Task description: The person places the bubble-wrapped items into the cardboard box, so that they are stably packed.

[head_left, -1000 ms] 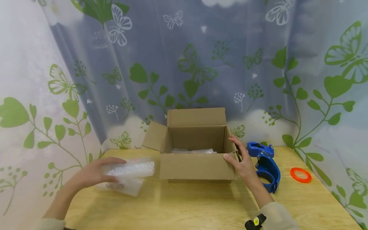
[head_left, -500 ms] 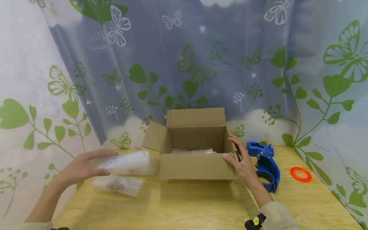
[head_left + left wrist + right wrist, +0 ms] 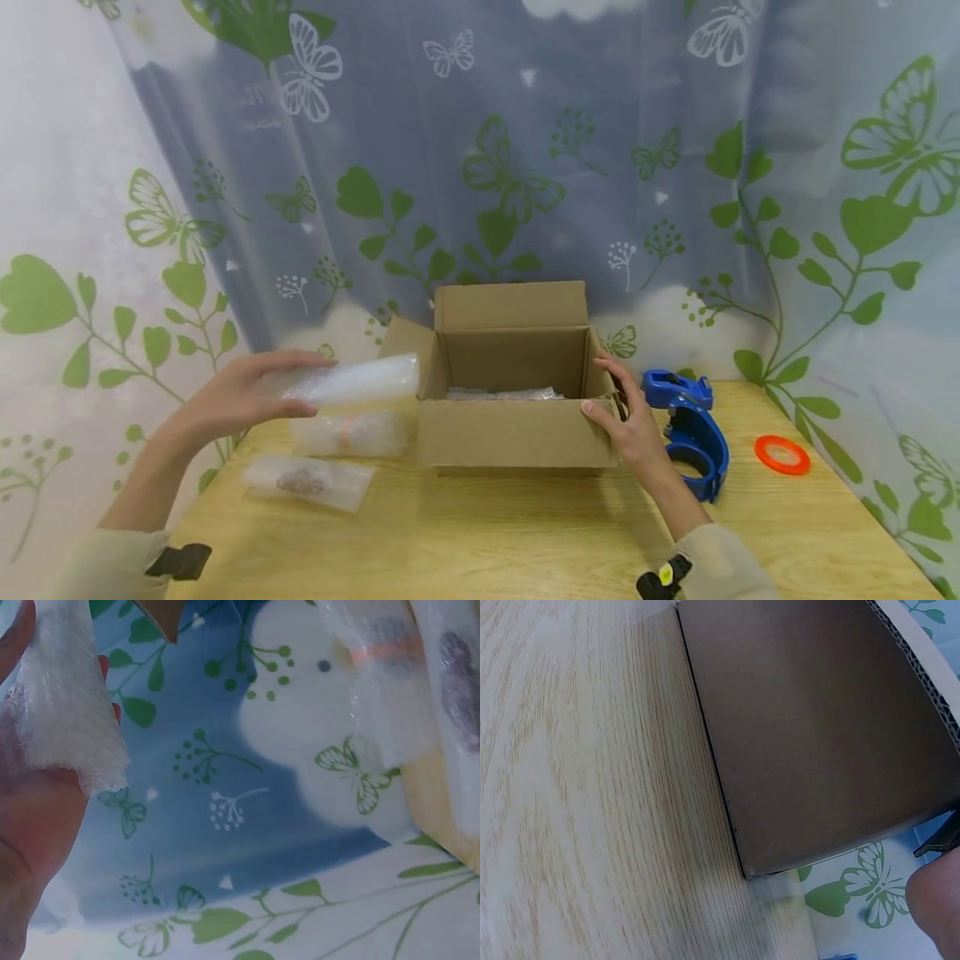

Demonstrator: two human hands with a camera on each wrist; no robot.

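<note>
My left hand grips a bubble-wrapped package by its left end, between thumb and fingers, in the air left of the box. The left wrist view shows the clear wrap close up; what is inside cannot be made out. My right hand holds the right side of an open cardboard box, thumb at the front corner and fingers along the side rim. In the right wrist view the box's brown wall fills much of the frame. More bubble wrap shows inside the box.
On the wooden table, left of the box, lie a wrapped package with an orange band and one with a dark item. To the right are a blue tape dispenser, another blue tool and an orange ring.
My left hand has lifted the wrapped package off the table's left side, up and then towards the box, uncovering the orange-banded package below. My right hand stays on the box.
</note>
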